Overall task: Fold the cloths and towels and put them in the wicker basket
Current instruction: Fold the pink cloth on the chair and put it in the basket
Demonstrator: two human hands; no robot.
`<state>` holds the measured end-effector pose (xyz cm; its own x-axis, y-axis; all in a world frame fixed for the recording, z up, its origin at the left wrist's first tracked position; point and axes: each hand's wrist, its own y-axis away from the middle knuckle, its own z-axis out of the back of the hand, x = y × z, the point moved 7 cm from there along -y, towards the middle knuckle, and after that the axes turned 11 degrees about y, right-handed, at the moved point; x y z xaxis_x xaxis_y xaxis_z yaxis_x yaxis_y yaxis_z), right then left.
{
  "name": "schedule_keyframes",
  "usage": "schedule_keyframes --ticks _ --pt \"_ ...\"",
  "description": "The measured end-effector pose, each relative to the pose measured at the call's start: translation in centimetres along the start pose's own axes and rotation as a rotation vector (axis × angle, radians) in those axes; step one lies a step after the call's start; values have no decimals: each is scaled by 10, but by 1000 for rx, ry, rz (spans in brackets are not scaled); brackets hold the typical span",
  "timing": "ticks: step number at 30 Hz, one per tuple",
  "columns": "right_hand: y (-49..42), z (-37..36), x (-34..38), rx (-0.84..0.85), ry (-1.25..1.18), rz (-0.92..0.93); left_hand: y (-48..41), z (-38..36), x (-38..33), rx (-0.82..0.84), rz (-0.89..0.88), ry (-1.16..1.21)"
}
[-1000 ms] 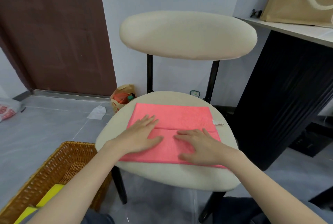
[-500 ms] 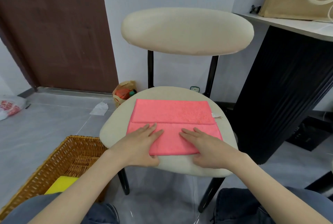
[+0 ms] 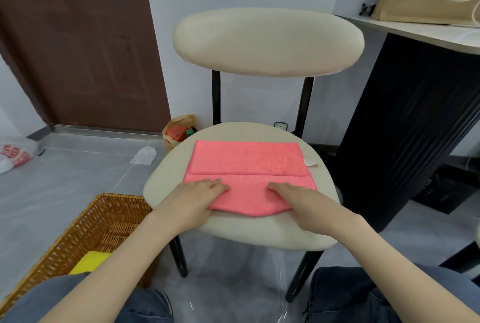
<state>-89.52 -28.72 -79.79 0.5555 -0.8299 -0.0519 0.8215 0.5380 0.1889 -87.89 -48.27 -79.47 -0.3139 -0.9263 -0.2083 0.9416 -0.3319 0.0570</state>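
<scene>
A pink cloth point(image 3: 248, 159) lies on the cream chair seat point(image 3: 166, 177), with its far part folded over toward me. My left hand point(image 3: 193, 199) grips the cloth's near left edge, and my right hand point(image 3: 302, 199) grips the near right edge. The near edge is raised a little off the seat and curves between the two hands. A wicker basket point(image 3: 78, 229) stands on the floor at the lower left, with a yellow cloth point(image 3: 89, 261) inside it.
The chair's backrest point(image 3: 267, 42) rises behind the seat. A black cabinet point(image 3: 405, 125) under a white shelf stands close on the right. A paper bag point(image 3: 179, 133), a white tissue point(image 3: 144, 155) and a plastic bag point(image 3: 14, 153) lie on the grey floor.
Both hands have slid from flat on the cloth's middle back to its near edge and taken hold of it. The near edge now lifts off the seat.
</scene>
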Motion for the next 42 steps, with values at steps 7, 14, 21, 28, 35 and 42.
schedule_keyframes --ticks 7,14,21,28,35,42 --pt "-9 7 -17 -225 81 -123 -6 15 36 -140 88 169" --pt "-2 26 -65 -508 -450 -478 -5 44 72 -408 224 578" --pt "-25 16 -91 -620 -1114 -637 -29 45 87 -551 304 1149" --pt "-58 8 -115 -638 -1230 -796 -61 31 111 -640 485 1148" --pt "-84 8 -125 -567 -888 -834 -88 20 130 -638 510 773" --pt "-95 -2 -125 -483 -597 -843 -100 13 136 -602 519 578"
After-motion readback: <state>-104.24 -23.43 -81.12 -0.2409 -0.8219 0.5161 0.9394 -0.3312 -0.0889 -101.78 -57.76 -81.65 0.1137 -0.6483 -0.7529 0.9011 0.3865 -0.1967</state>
